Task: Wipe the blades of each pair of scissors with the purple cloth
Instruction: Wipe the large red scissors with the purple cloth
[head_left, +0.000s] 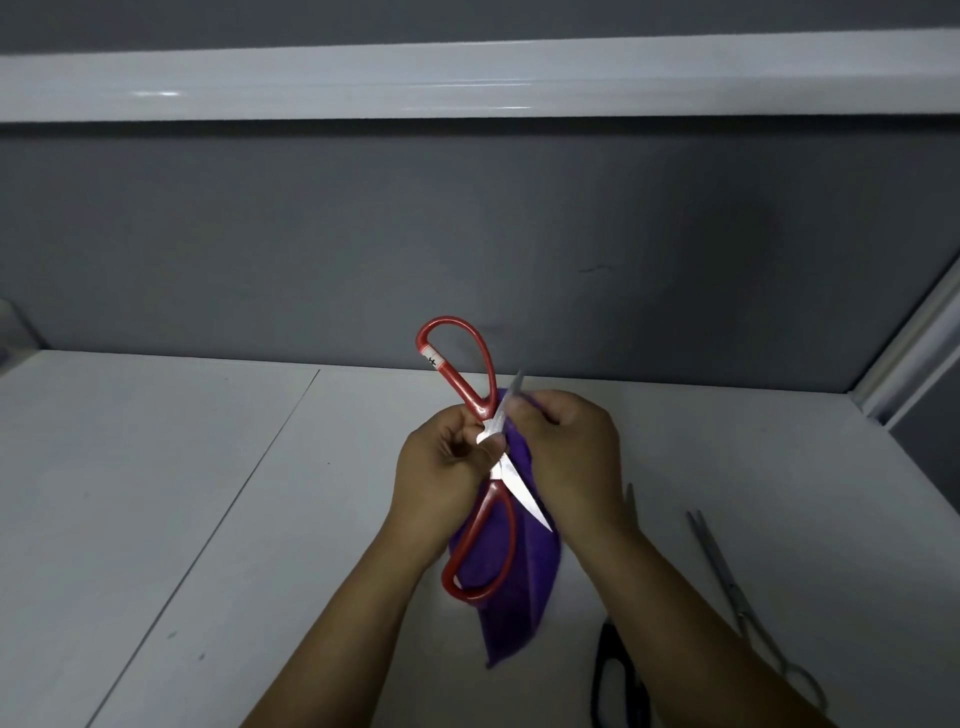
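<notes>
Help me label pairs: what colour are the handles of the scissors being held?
Red handles, one with a small white label; best seen in the head view.

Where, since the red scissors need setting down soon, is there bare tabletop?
Bare: the tabletop left of the left hand, and the strip between the hands and the grey back panel. Crowded: right of the right hand, where the black-handled scissors and steel scissors lie.

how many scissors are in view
3. Red scissors in the left hand; black scissors on the table beside the right arm; metal scissors further right. Arms may hide others.
</notes>
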